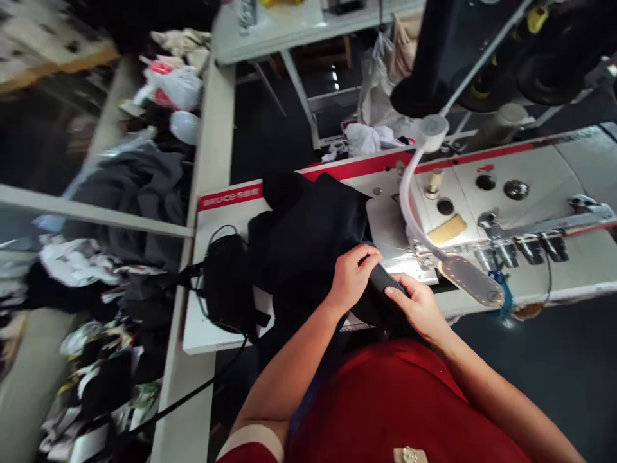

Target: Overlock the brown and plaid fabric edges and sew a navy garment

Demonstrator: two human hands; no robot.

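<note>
Dark fabric lies bunched over the left end of a white and red sewing machine. One folded edge of it stretches between my two hands, just in front of the metal plate. My left hand pinches the far end of this fold, fingers pressed together. At the near end, my right hand grips the cloth with the thumb on top. The lower part of the fabric drops out of sight toward my lap.
A black pouch with a cable sits left of the fabric. A lamp on a bent white neck overhangs the machine. Left of the frame post are heaps of cloth and bags. Another table stands behind.
</note>
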